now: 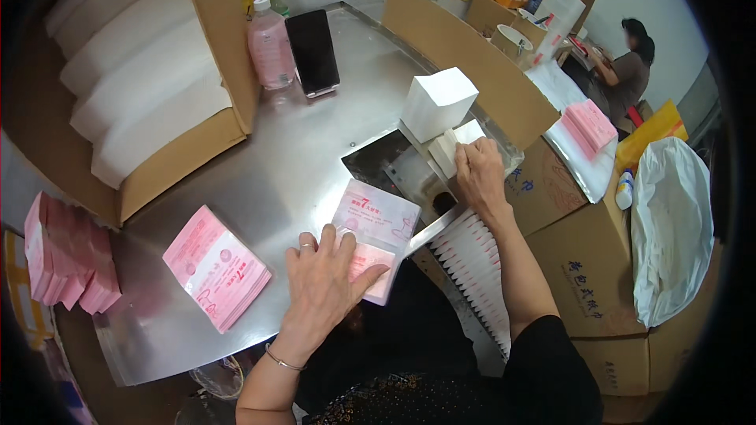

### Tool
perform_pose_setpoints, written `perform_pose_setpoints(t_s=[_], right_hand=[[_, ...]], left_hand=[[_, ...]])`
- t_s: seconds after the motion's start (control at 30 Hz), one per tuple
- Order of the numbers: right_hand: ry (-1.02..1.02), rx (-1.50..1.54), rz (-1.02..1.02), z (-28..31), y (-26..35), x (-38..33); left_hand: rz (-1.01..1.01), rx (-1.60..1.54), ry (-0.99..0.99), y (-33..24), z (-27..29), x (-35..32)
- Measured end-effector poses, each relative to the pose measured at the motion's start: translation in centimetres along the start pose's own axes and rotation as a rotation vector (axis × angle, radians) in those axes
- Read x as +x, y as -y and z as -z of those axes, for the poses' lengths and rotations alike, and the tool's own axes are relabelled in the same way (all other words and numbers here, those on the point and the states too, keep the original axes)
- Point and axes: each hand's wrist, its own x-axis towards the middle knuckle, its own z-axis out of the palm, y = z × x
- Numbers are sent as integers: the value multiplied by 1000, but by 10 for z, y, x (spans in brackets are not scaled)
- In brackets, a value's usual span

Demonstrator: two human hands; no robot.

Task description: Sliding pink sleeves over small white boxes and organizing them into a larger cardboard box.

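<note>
My right hand is closed, its bent fingers pinching the edge of a low stack of white folded tissues. A taller white tissue stack stands just behind it. My left hand lies with fingers spread over a stack of pink printed plastic wrappers at the table's near edge; its thumb stretches across the lower part. Left of that hand lies a thick bundle of pink printed packets. Between the hands and the tissues is a rectangular opening in the metal table.
At the left stands a large carton of white tissue stacks, with piled pink packets below. A pink bottle and a black phone stand at the back. Cartons and a white bag are right; a seated person is farther off.
</note>
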Motion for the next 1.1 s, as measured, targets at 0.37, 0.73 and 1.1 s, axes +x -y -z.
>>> perform_pose_setpoints(t_s=[0.37,0.73,1.1], right_hand=[[-92,347,532,10,84,-44],[553,101,387,-71,114,-15],[-27,-67,194,8,58,-8]], left_hand=[[-142,-167,-135,10,-23,-18],[44,-108,-59,11,23,-21],[483,346,-118,80,36,-70]])
